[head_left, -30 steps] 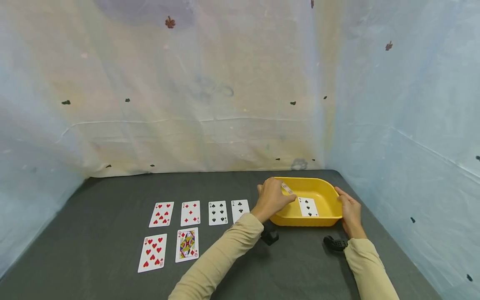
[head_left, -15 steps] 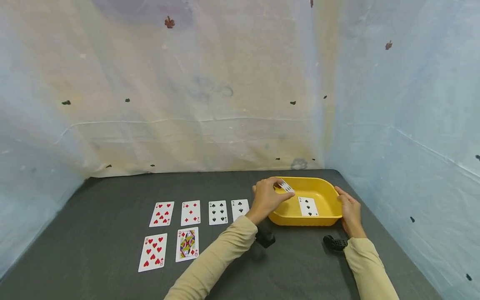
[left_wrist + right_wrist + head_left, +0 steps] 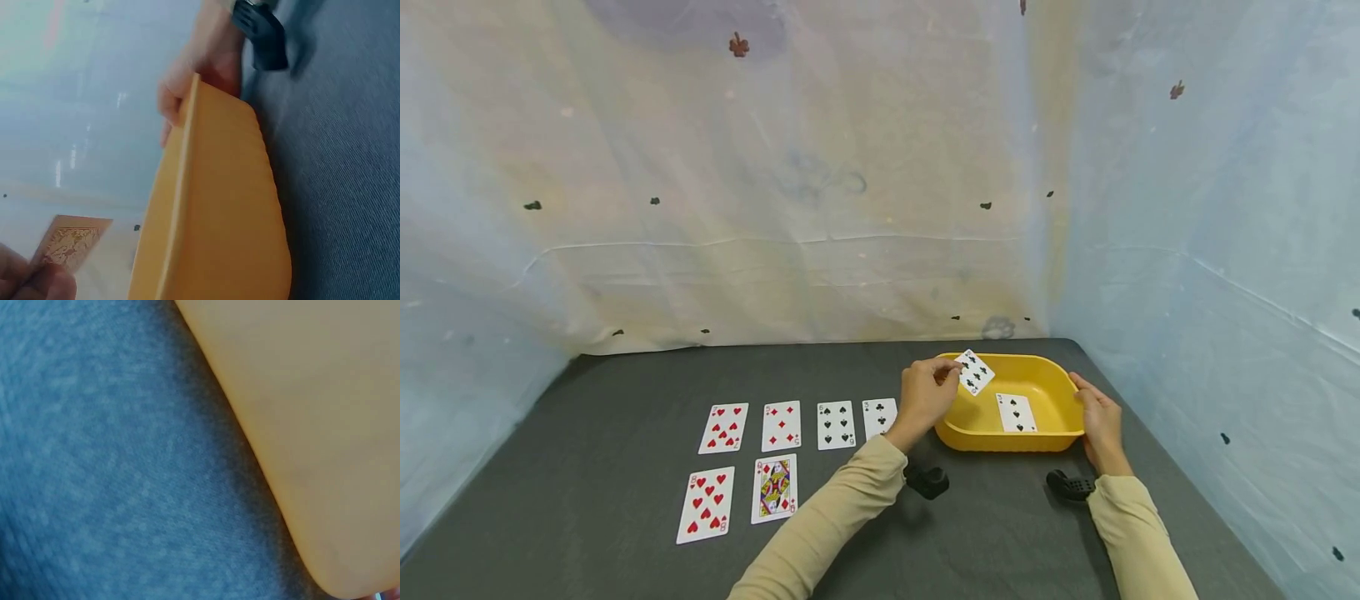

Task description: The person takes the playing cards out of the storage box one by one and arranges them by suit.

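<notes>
My left hand [image 3: 925,394] pinches a black-suited playing card [image 3: 975,372] by its edge, above the left end of a yellow tray [image 3: 979,442]. The card's face shows in the head view; its patterned back shows in the left wrist view, at the lower left. A three of spades [image 3: 1017,413] lies face up in the tray. My right hand [image 3: 1101,422] grips the tray's right end, thumb at the rim. The tray's outer wall [image 3: 325,437] fills much of the right wrist view, where nearly all of that hand is hidden.
Left of the tray, a row holds a seven of hearts [image 3: 723,428], five of diamonds [image 3: 781,426], six of spades [image 3: 836,425] and three of clubs [image 3: 878,414], partly behind the left arm. Nearer lie an eight of hearts [image 3: 705,504] and queen of diamonds [image 3: 774,489].
My left hand has drawn back slightly left, and the pinched card has come up and turned so its face shows. The tray has shifted a little left at its left end; my right hand stays put.
</notes>
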`<state>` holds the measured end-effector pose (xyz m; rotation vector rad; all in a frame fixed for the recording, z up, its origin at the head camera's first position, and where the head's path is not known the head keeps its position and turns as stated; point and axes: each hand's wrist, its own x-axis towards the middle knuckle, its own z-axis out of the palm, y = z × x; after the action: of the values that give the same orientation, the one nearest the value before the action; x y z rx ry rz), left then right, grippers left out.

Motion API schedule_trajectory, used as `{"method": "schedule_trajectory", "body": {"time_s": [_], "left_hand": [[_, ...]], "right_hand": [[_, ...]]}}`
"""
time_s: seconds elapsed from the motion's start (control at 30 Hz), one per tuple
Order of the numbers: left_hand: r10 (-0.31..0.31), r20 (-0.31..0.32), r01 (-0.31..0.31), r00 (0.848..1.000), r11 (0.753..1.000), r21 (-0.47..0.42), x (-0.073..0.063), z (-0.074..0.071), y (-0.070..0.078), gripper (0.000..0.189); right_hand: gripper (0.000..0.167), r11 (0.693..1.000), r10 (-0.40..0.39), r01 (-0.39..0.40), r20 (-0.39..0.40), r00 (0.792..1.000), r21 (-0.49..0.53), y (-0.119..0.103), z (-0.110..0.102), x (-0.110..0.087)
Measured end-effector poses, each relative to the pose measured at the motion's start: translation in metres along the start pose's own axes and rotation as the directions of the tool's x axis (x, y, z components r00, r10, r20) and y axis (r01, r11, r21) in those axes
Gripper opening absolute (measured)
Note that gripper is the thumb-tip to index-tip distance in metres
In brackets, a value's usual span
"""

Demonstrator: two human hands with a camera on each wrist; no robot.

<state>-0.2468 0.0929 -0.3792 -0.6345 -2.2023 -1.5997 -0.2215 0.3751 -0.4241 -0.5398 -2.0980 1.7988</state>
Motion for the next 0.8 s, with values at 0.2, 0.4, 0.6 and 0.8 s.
{"method": "schedule_trajectory", "body": {"time_s": [0.2,0.4,0.6,0.8], "left_hand": [[-0.236,0.062,0.243,0.970,0.948,-0.206,0.000,-0.007,0.002,0.015],[-0.359,0.106,0.374,0.927,0.881,-0.289,0.001,-0.013,0.002,0.025],[-0.420,0.136,0.438,0.898,0.809,-0.391,0.001,-0.017,-0.002,0.024],[-0.419,0.179,0.454,0.890,0.781,-0.430,-0.001,-0.027,-0.006,0.022]], "right_hand": [[0.045,1.000,-0.005,0.005,0.013,1.000,0.029,0.000,0.000,-0.001],[0.045,0.999,-0.014,0.014,0.015,1.000,0.029,0.001,-0.001,-0.001],[0.045,1.000,-0.015,0.015,0.013,1.000,0.000,0.001,-0.001,0.000],[0.046,1.000,-0.016,0.016,0.029,0.999,0.015,0.001,-0.002,-0.001]]}}
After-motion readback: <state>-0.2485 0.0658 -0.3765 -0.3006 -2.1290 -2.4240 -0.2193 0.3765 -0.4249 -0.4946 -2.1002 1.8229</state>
